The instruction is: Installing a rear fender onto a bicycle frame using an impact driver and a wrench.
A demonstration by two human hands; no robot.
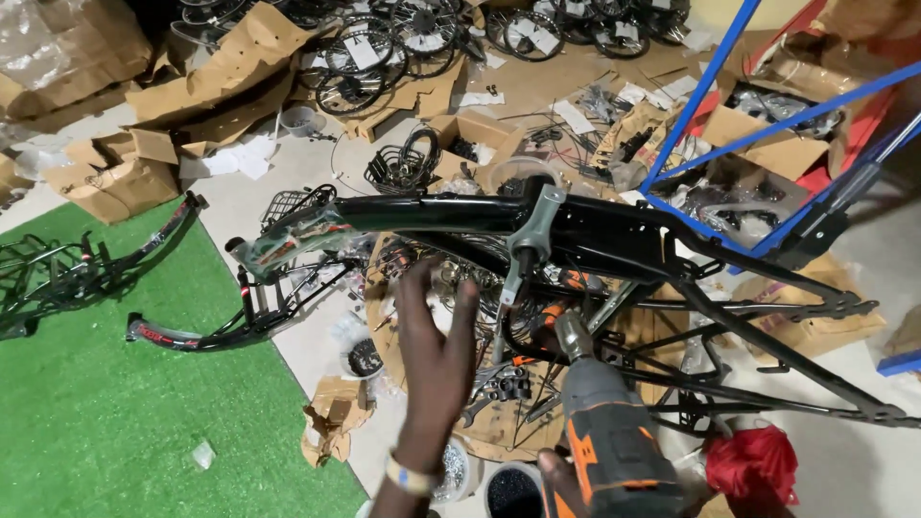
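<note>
A grey and orange cordless power drill (614, 446) stands at the bottom centre of the view, its nose angled up and left toward the lower tubes of a glossy black metal bicycle frame (595, 235). The frame runs across the middle of the view, clamped in a blue tubular work stand (715, 158) on the right. The right hand (566, 484), only partly in view at the bottom edge, has its grip closed around the drill's handle. The left hand (436, 360) is raised just left of the drill with fingers spread and straight, its grip open and holding nothing; its fingertips reach toward the frame near a grey metal bracket (532, 235) that hangs from the top tube. A light wristband (411, 477) circles the left wrist.

Beneath the hands, small containers of dark bolts and nuts (508, 489) and loose spanners lie on flattened brown cardboard (499, 422) on the pale floor. A red cloth (753, 465) sits just right of the drill. To the left, a green artificial-grass mat (106, 422) carries curved black mudguards (197, 331) at its edge. Farther back, torn cardboard boxes (115, 177), black wire baskets (403, 163) and a row of spoked bicycle wheels (384, 48) crowd the floor.
</note>
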